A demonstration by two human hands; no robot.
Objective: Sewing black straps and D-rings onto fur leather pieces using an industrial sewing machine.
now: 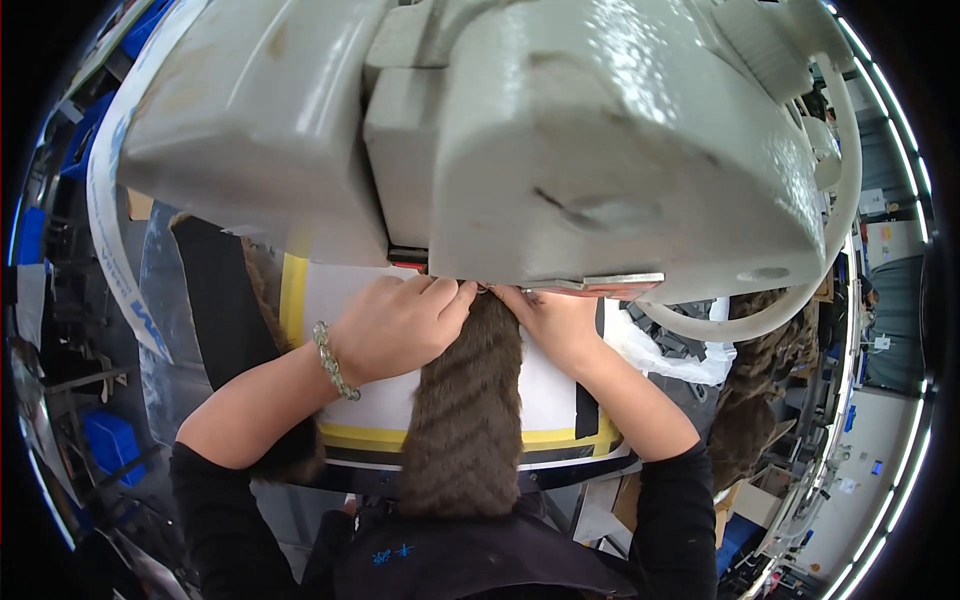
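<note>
Head view, as we list it: left hand point(405, 325), pinching the far end of one brown fur strip point(465, 420); right hand point(560, 325), fingertips at same end, grip partly hidden, closure we cannot tell. Strip: between both hands, trailing below them. One grey machine point(620, 170), just beyond both hands. One beaded bracelet point(330, 362), worn just behind left hand.

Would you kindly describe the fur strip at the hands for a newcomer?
Find the large grey machine. Below it, the left hand and right hand meet at the top of the brown fur strip. Unlike the fur heap at right and black piece at left, it runs downward, fur side up, with slanting bands.
</note>
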